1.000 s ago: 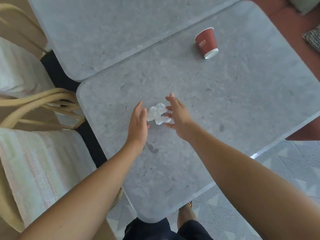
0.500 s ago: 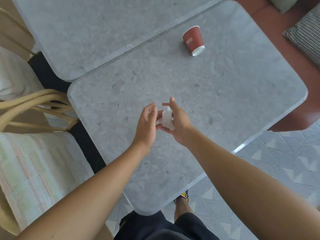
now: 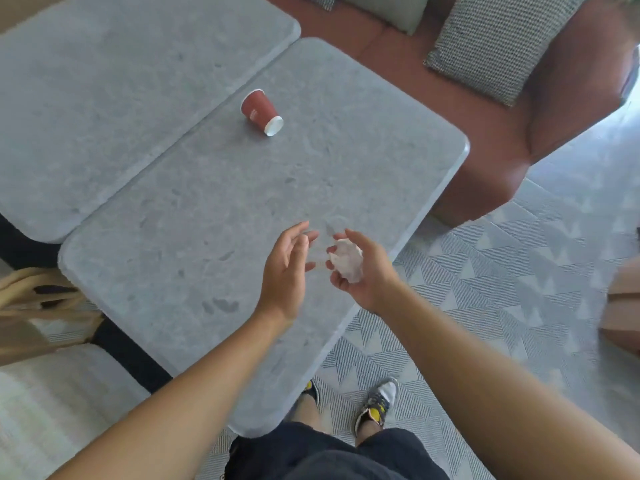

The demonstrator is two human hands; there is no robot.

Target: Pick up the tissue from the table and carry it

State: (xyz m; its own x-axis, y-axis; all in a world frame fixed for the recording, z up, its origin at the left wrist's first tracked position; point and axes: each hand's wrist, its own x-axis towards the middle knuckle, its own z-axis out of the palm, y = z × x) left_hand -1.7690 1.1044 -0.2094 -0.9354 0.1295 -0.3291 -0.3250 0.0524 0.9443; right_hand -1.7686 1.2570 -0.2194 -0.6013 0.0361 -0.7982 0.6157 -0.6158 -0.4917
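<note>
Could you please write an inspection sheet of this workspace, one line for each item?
Surface: grey stone table, a second one beside it.
Job's things: crumpled white paper in the right hand.
Clutter: red paper cup lying on its side.
Grippers: right hand curled round the paper; left hand open, apart from it.
Cables: nothing seen.
Surroundings: brown sofa with checked cushion, patterned floor.

Red paper cup (image 3: 260, 112), white crumpled paper (image 3: 346, 260), grey mottled table (image 3: 214, 202), houndstooth cushion (image 3: 502, 43).
</note>
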